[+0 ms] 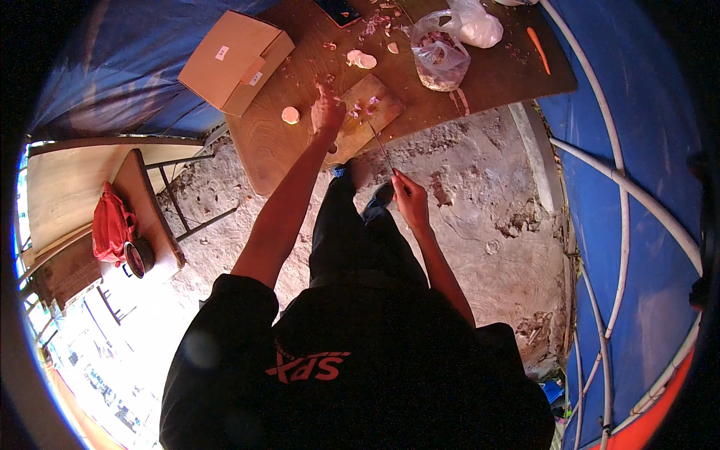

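Observation:
My left hand (pixel 328 114) is over the brown table, beside the left edge of a wooden cutting board (pixel 386 112). Its fingers look apart, with nothing visible between them. Small purple-and-white pieces (pixel 357 112), like cut onion or shallot, lie on the board. A thin-bladed knife (pixel 381 144) is in my closed right hand (pixel 410 199), held off the table's near edge with its tip pointing at the board. To the left of my left hand sits a pale round piece (pixel 291 115); farther back lie more pale pieces (pixel 361 59).
On the table (pixel 262 150) stand a cardboard box (pixel 234 61), a clear bag of small purplish bulbs (pixel 441 66) and a white plastic bag (pixel 480 24). A carrot (pixel 538 51) and a phone (pixel 339 12) lie there too. A red backpack (pixel 112 226) rests on furniture at left.

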A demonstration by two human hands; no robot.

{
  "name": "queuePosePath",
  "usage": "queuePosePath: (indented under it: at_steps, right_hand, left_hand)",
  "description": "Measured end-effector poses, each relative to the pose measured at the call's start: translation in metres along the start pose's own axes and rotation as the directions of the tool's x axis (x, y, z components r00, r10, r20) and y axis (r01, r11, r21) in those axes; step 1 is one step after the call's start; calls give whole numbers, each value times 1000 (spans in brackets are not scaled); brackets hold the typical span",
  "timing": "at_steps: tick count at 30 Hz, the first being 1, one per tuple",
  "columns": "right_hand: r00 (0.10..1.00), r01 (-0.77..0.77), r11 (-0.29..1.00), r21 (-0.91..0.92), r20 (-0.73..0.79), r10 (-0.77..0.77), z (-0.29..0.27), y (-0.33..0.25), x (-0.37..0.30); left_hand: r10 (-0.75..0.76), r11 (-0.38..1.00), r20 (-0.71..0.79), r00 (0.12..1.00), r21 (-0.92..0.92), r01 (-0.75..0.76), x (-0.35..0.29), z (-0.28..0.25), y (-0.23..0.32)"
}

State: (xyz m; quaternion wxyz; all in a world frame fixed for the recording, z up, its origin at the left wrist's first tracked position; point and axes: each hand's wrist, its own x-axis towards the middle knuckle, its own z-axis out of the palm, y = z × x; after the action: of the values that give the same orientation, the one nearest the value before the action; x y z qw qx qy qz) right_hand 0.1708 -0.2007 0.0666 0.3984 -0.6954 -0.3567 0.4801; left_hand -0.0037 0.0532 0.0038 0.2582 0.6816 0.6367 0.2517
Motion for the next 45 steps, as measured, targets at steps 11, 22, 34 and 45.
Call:
queuePosePath:
  at_steps: [11,22,34,45]
  right_hand:
    - [1000,12,1000,-11,-25,-13,-5,3,-4]
    - [995,88,990,-111,64,-81,13,10,6]
    - [998,58,991,-124,25,-56,8,10,13]
    - [997,72,996,-48,9,-71,8,14,2]
  left_hand:
    - [206,957,146,968,176,-230,13,29,29]
    - [96,991,-137,986,-79,-108,-22,-7,-9]
    - [124,980,-15,992,-155,-125,-88,-5,-4]
    - [429,901,190,883,-163,-403,-52,-35,-19]
